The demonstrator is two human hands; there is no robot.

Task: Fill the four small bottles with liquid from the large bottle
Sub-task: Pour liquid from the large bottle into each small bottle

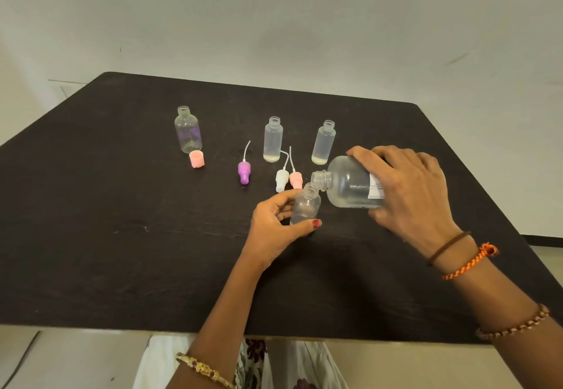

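My right hand point(408, 193) grips the large clear bottle point(347, 186), tipped on its side with its open neck pointing left, right over the mouth of a small clear bottle point(305, 205). My left hand point(275, 227) holds that small bottle upright on the dark table point(122, 236), thumb across its base. Three more open small bottles stand behind: a rounder one point(188, 131) at the left, and two slim frosted ones point(273, 140) point(323, 143) with a little liquid at the bottom.
Loose caps lie between the bottles: a pink cap point(196, 158), a purple spray top point(244, 171), a white spray top point(281, 179) and a pink spray top point(295, 179), each spray top with a thin tube. The table's near edge runs just before my forearms.
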